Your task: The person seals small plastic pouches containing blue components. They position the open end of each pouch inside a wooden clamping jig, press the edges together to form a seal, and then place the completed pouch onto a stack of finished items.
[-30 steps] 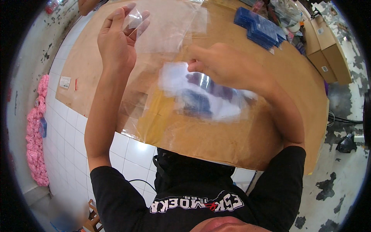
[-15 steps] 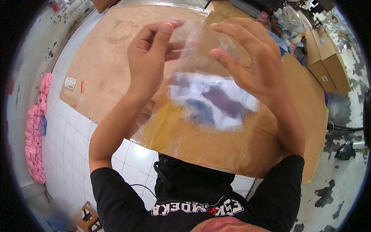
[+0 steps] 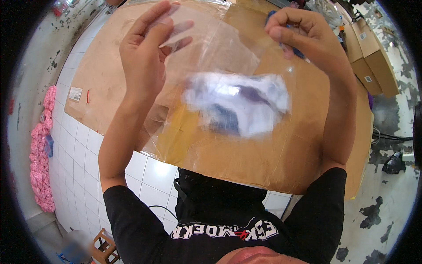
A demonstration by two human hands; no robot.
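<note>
A clear plastic bag (image 3: 211, 33) spans the space between my raised hands above the table. My left hand (image 3: 145, 48) pinches its upper left part between thumb and forefinger, the other fingers showing behind the film. My right hand (image 3: 312, 42) is closed in a pinch at the right side of the bag. Below them is a blurred, flat white piece (image 3: 259, 116) with dark blue and purple patches, like folded fabric; glare lies over it, and I cannot tell whether it is inside the bag. Something dark blue (image 3: 271, 17) shows behind my right hand.
Brown cardboard (image 3: 246, 163) covers the table, with a yellowish tape strip (image 3: 178, 141). A white label (image 3: 75, 94) lies at the left edge. Cardboard boxes (image 3: 367, 57) stand at the right. Pink bundled material (image 3: 41, 163) hangs or lies at far left, near a wooden stool (image 3: 104, 246).
My left hand has moved left and up, my right hand right and up, widening the gap between them. The right fingers have closed into a pinch. The view has shifted slightly.
</note>
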